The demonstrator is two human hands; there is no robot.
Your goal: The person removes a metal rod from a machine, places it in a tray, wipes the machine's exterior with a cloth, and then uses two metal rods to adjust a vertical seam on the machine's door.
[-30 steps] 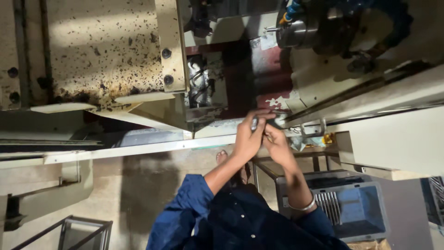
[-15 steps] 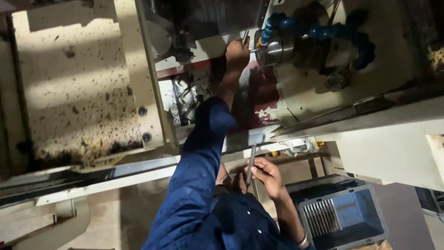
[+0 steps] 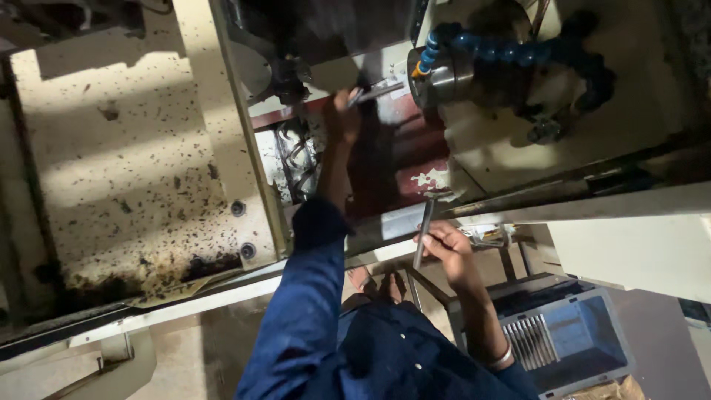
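A short metal rod (image 3: 376,92) sits just in front of the steel chuck (image 3: 444,78) inside the machine, its near end pinched in the left hand (image 3: 344,118), which reaches in on a blue sleeve (image 3: 311,296). The right hand (image 3: 448,248) stays outside at the machine's pale front ledge (image 3: 637,204), fingers clenched around a second, longer rod (image 3: 424,233) held upright. A blue segmented coolant hose (image 3: 511,48) curves above the chuck. A grey vented box (image 3: 563,341) stands on the floor below.

A single head-worn camera looks steeply down from above the person, with their blue-clad body at the bottom centre of the frame. It faces into the machine (image 3: 518,89) filling the upper half, at arm's length.
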